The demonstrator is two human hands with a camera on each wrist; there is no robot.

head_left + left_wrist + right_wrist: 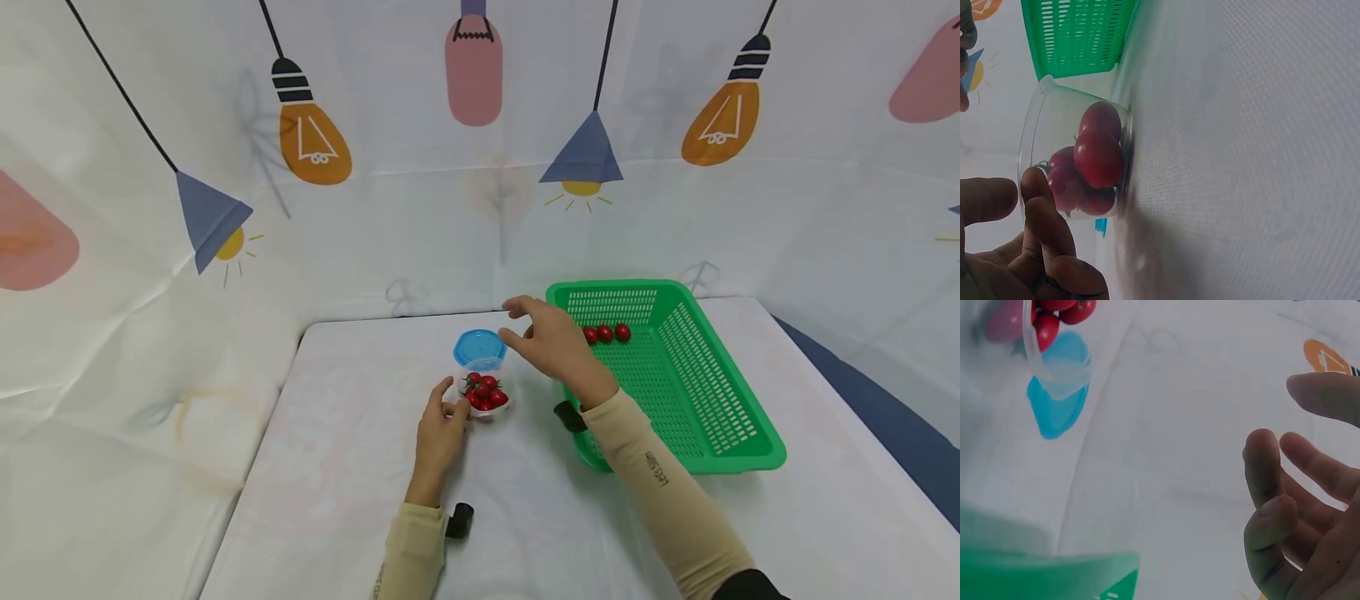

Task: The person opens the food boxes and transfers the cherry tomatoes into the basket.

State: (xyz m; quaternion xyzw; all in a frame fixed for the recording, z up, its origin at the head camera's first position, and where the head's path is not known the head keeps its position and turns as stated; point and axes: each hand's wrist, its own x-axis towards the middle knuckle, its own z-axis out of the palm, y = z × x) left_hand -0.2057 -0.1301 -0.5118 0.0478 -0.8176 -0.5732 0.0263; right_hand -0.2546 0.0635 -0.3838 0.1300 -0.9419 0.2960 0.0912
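Sleeve print: right sleeve (pixel 660 487) seems to read "Let's slim", running along the forearm; left sleeve (pixel 411 550) lettering is cut off at the bottom edge. Clear cup (pixel 1054 119) sits upright mid-frame, mouth up, axis vertical, with red tomatoes (pixel 486 392) inside. Cup is just right of and beyond the left hand (pixel 438 437), whose digits are parted and loosely bent, one fingertip against the near wall. Right hand (pixel 551 340) holds nothing, thumb and fingers spread, up and right of the cup. Blue lid (pixel 478 346) lies behind the cup. Green basket (pixel 708 375), right of centre, has three visible tomatoes at its upper left.
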